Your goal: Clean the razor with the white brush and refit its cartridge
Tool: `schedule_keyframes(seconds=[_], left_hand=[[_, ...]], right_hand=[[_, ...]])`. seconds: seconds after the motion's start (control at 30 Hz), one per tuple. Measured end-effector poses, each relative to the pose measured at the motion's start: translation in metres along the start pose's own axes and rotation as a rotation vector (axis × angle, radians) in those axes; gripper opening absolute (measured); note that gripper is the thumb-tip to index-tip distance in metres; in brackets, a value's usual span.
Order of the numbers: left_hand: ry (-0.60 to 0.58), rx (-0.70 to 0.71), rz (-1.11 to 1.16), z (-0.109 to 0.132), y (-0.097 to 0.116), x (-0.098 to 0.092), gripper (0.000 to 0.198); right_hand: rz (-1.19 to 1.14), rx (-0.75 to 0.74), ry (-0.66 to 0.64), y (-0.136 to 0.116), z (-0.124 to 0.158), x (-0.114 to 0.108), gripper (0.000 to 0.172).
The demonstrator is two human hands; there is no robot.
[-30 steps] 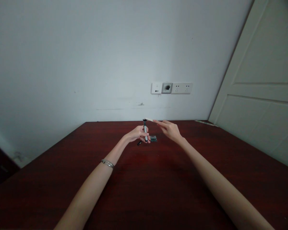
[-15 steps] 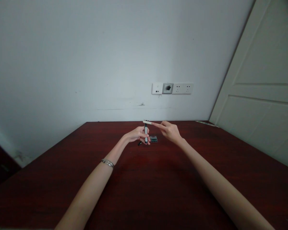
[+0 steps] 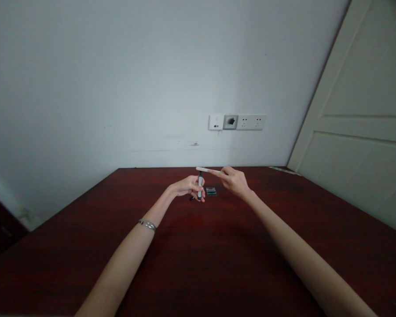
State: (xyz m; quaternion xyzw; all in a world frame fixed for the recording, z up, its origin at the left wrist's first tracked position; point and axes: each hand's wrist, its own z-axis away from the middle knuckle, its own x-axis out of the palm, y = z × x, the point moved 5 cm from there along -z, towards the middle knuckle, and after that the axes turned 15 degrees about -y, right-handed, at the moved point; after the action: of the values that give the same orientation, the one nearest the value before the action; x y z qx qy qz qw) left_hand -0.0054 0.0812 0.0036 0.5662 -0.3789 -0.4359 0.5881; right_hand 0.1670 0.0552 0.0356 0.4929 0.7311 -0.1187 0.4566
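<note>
Upright in my left hand (image 3: 192, 186) is a slim tool with a grey-and-black handle (image 3: 199, 188), the thumb and fingers closed round it. My right hand (image 3: 234, 180) pinches a thin white stick (image 3: 203, 169), with a finger stretched along it. The stick's far end lies across the top of the grey handle's tool and seems to touch it; the tool's head is mostly hidden there. Between the hands, a small clear case (image 3: 211, 192) with dark strips rests on the table. A small black piece (image 3: 191, 198) shows just below my left fingers.
The dark red table (image 3: 198, 264) reaches to a pale wall. Wall sockets (image 3: 251, 122) and a grey outlet with a black plug (image 3: 230, 122) sit above its back edge. A white panelled door (image 3: 359, 132) stands at the right. A thin strip (image 3: 284, 170) lies at the back right corner.
The grey-handled tool and my left hand have shifted slightly down and left. Its dark head, which peeked above the white stick, is now hidden. My right hand has hardly moved.
</note>
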Motion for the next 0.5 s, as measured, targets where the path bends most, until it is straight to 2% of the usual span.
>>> schedule_keyframes(seconds=[0.2, 0.4, 0.5], left_hand=[[0.011, -0.023, 0.007, 0.0031, -0.0049, -0.0035, 0.039], [-0.045, -0.032, -0.007, -0.0002, -0.0069, -0.0002, 0.036], [-0.043, -0.047, -0.010, 0.0018, -0.0054, 0.0007, 0.037]], right_hand=[[-0.007, 0.005, 0.004, 0.0097, 0.0074, 0.0088, 0.050], [0.035, -0.025, 0.028, 0.0007, 0.0024, 0.0017, 0.049], [0.031, -0.027, 0.030, 0.0045, 0.0043, 0.0031, 0.050]])
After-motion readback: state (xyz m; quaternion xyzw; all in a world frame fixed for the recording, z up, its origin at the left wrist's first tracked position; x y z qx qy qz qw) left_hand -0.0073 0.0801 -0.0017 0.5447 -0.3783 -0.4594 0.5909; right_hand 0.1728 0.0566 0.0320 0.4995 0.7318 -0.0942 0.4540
